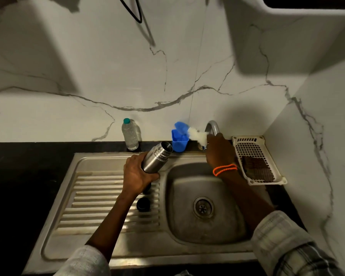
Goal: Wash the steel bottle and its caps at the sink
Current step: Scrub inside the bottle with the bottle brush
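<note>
While gripping the steel bottle [157, 157], left hand [138, 173] raised over the sink [187, 244].

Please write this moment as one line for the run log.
left hand: holds steel bottle, open, tilted | right hand: grip on white bottle brush near tap | caps: on drainboard | water: none seen
</note>
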